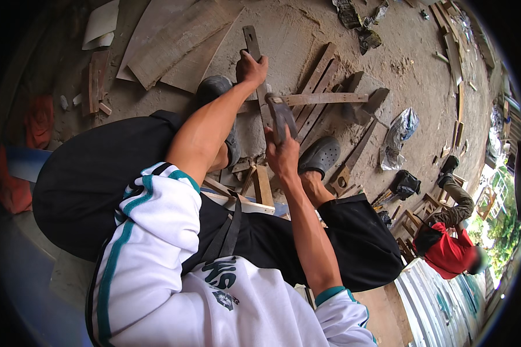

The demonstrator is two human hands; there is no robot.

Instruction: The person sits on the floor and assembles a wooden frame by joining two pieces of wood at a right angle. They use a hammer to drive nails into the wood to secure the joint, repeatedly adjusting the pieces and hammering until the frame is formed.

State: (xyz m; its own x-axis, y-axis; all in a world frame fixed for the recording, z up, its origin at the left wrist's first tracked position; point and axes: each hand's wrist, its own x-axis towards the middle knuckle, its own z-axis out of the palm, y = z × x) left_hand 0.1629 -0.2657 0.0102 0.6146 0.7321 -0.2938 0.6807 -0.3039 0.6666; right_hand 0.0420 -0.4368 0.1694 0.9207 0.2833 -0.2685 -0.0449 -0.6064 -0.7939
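Note:
My left hand [252, 68] is closed round a narrow dark wooden slat [249, 38] with a slot near its far end. The slat runs back toward me between my feet. Nearer, my right hand [282, 153] grips a dark, worn, rounded block-like tool [282, 115] beside the slat's near part; its exact kind does not show. A lighter wooden strip [333, 99] reaches rightward from behind that tool, across several dark slats [314, 87] on the ground. Whether the strip and the tool are joined, I cannot tell.
My grey clogs [320, 155] stand either side of the work. A handsaw [353, 157] lies right of the right clog. Broad boards [176, 43] lie at far left, crumpled silver plastic [399, 136] at right. Another person in a red shirt [446, 250] is farther right.

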